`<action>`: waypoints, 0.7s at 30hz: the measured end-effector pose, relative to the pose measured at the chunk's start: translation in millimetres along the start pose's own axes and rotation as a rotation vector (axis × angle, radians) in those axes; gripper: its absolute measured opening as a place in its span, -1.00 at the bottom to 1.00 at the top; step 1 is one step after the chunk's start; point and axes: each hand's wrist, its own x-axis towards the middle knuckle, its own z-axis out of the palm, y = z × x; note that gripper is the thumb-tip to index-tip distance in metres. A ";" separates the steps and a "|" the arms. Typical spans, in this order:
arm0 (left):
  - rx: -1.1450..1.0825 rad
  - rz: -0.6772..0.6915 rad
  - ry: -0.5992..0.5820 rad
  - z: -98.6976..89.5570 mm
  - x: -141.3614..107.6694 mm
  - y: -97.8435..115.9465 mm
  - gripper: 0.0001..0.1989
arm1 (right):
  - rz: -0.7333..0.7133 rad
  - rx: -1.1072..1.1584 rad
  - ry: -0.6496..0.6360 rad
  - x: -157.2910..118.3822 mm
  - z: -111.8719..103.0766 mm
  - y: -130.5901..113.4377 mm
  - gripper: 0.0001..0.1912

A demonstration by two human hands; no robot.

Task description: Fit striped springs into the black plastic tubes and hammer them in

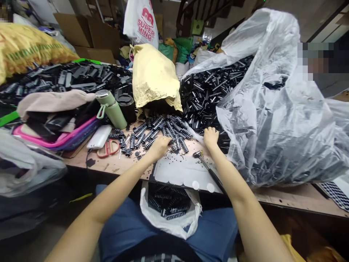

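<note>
My left hand (160,148) is closed at the near edge of a pile of black ribbed cylinders with pale bands (155,129). Its fingertips are hidden, so I cannot make out what it holds. My right hand (211,138) has its fingers curled at the near edge of a heap of smooth black tube-like pieces (207,91) spilling from a clear plastic bag (261,120); whatever is in its fingers does not show. Between my forearms a hammer (207,165) with a black handle lies across a grey-white sheet (180,169). Tiny dark bits are scattered around it.
A white sack (174,231) with more ribbed cylinders sits between my legs. To the left are red-handled scissors (108,148), a white power bank (99,137), a green bottle (111,109) and a pink basket (54,142). A yellow bag (156,76) stands behind the pile.
</note>
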 end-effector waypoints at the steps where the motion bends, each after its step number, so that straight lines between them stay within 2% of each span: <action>1: -0.109 -0.053 0.003 -3.5 -4.8 9.2 -0.76 | -0.023 0.008 -0.013 6.1 -0.1 1.2 -0.63; 5: -0.515 -0.263 0.028 -11.6 -23.8 34.3 -0.74 | -0.067 0.078 -0.018 19.2 -6.4 4.9 -0.67; 9: -0.969 -0.489 0.124 -11.5 -31.9 37.2 -0.68 | -0.035 0.208 0.068 9.9 -21.5 -0.4 -0.68; 11: -1.122 -0.571 0.208 -11.1 -30.5 37.8 -0.64 | -0.003 0.558 0.074 -7.2 -30.3 -12.8 -0.69; 12: -1.157 -0.597 0.240 -10.9 -28.7 39.2 -0.63 | 0.010 0.828 0.033 -18.4 -34.3 -21.7 -0.69; 14: -1.187 -0.631 0.268 -11.1 -24.0 44.8 -0.61 | 0.026 1.324 -0.163 -44.1 -40.6 -42.7 -0.64; 16: -1.215 -0.671 0.232 -11.9 -20.1 52.8 -0.58 | 0.006 1.593 -0.361 -71.2 -45.5 -62.1 -0.59; 17: -1.235 -0.693 0.194 -12.3 -19.2 57.0 -0.58 | -0.015 1.645 -0.431 -84.0 -47.8 -69.4 -0.55; 18: -1.256 -0.715 0.158 -12.7 -19.1 60.9 -0.59 | -0.032 1.650 -0.449 -95.7 -50.3 -74.5 -0.51; 19: -1.278 -0.734 0.131 -13.0 -20.0 64.4 -0.61 | -0.060 1.614 -0.412 -106.1 -53.0 -77.3 -0.47; 21: -1.311 -0.757 0.119 -12.8 -23.9 69.4 -0.63 | -0.193 1.435 -0.227 -122.2 -58.6 -77.6 -0.30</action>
